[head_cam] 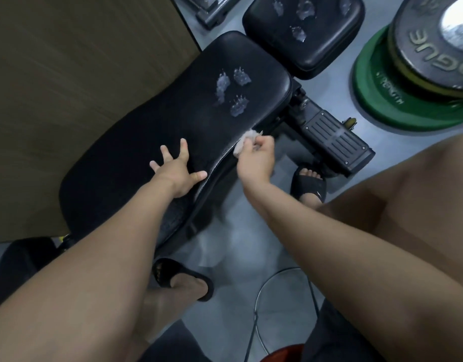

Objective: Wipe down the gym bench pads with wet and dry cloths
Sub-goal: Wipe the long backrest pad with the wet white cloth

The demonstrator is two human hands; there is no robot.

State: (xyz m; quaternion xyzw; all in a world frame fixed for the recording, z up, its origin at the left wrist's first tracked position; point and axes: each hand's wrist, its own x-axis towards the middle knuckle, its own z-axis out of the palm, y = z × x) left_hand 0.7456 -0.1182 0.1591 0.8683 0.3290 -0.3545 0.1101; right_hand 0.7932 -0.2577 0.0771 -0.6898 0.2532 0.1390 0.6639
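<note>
Black cushioned bench pad (146,142): foam blotches (233,90) near far end.
Left hand (178,171): splayed flat on pad.
Right hand (256,160): pinches crumpled pale cloth (243,142) at pad's right edge.
Technique: overlapping strokes toward blotches.

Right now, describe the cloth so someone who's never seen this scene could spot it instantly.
Find the long black bench pad running diagonally through the middle of the view. At its right edge, below the whitish splotches, the right hand grips a small crumpled cloth. It is the only pale, bunched thing there; the splotches lie flat on the pad.
</note>
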